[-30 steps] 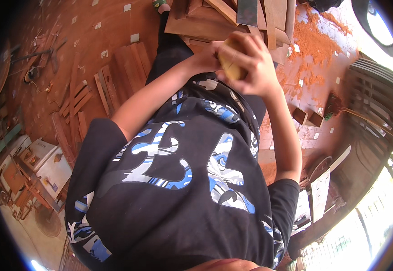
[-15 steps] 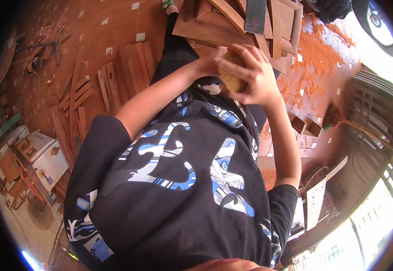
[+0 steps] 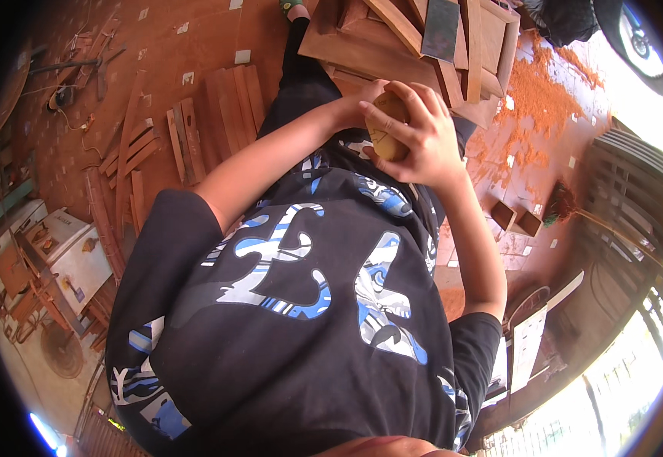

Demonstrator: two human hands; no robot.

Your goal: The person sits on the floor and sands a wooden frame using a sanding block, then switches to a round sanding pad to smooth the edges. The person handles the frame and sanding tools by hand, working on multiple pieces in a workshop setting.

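In front of my lap, a yellow-brown rounded thing (image 3: pixel 386 131) with thin dark lines on its surface is between my two hands. I cannot make out its exact kind. My right hand (image 3: pixel 432 141) wraps round its right side, fingers curled over the top and thumb below. At its left far side is my left hand (image 3: pixel 360 105), closed against it, with most of its fingers hidden behind the thing. Just beyond my hands lies a stack of reddish wooden panels and strips (image 3: pixel 362 47), with a dark flat plate (image 3: pixel 441 30) on top.
Loose boards (image 3: pixel 232 103) and strips lie on the floor at left, near a white machine (image 3: pixel 76 259). Orange sawdust (image 3: pixel 541 99) covers floor tiles at right. A broom (image 3: pixel 564 206), two small box-like pieces (image 3: pixel 516 217) and a slatted bench (image 3: pixel 632 179) stand farther right.
The yellow-brown thing has turned a little in my hands, showing more of its lined side. My right hand has shifted slightly toward me. The whole view has moved a bit.
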